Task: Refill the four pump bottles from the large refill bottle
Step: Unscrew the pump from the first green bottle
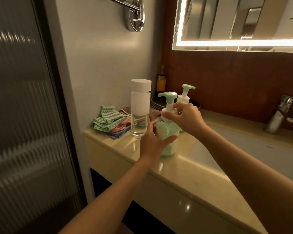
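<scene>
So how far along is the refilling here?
Nothing shows as finished. In hand: the left hand grips the near pump bottle, the right hand pinches its pump collar; tightening or loosening, unclear. Left: the refill bottle stands capped beside the cloths, a second pump bottle waits behind, two more are out of view.

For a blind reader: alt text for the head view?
Two hands hold a green pump bottle on a counter: left hand grips its body, right hand pinches its collar. A refill bottle, cloths and a second pump bottle sit behind.
</scene>
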Tool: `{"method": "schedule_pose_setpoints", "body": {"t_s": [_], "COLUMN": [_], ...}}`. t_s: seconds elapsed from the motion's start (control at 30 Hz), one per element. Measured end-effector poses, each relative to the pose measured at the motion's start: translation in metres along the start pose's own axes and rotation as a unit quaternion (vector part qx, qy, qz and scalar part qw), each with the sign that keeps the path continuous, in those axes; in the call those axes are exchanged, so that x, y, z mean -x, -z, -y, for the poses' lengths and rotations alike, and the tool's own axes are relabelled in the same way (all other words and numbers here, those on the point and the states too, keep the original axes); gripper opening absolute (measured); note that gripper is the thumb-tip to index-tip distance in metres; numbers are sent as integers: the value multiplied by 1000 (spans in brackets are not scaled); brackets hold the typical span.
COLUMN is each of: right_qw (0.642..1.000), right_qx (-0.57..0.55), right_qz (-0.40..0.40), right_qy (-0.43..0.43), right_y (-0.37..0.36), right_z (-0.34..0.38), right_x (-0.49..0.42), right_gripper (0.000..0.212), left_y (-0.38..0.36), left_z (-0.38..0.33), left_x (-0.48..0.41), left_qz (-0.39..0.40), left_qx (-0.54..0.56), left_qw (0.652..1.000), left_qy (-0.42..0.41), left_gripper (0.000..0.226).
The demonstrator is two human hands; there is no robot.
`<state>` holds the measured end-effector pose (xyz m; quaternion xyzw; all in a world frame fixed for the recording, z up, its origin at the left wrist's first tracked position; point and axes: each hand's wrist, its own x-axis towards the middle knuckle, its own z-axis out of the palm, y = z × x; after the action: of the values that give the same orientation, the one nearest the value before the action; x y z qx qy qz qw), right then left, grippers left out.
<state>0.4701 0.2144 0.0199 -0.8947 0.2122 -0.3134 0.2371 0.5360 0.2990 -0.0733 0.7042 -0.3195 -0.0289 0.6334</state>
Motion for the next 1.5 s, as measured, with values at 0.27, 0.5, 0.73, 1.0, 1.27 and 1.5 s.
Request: {"method": "schedule_pose_setpoints", "body": {"t_s": [0.27, 0.5, 0.73, 1.0, 1.27, 1.5], "right_qw": [1000, 987, 997, 978, 993, 965], "right_qx": [3, -115, -67, -208, -87, -251], "right_qz": [-3, 115, -33, 1, -61, 30], "right_qy": [7, -2, -13, -19, -44, -72], "right_y": [8, 15, 16, 7, 0, -2], "right_z": [-2, -8, 2, -2, 5, -2], "right_x": [20, 25, 17, 22, 21, 25], "right_gripper": [51, 47, 57, 9, 51, 52], "left_y": [0, -1, -2, -3, -3, -4], "left_z": [-6, -5, -4, -3, -4, -2], "left_x": [20, 25, 25, 25, 26, 25], "left_qz": [6, 10, 1, 2, -4, -7], "left_qx": [-7, 6, -10, -13, -10, -18], "left_qw": [1000, 999, 999, 999, 999, 998], "left_qy": [-29, -37, -41, -46, -47, -55], "left_gripper": [77, 76, 78, 76, 74, 78]}}
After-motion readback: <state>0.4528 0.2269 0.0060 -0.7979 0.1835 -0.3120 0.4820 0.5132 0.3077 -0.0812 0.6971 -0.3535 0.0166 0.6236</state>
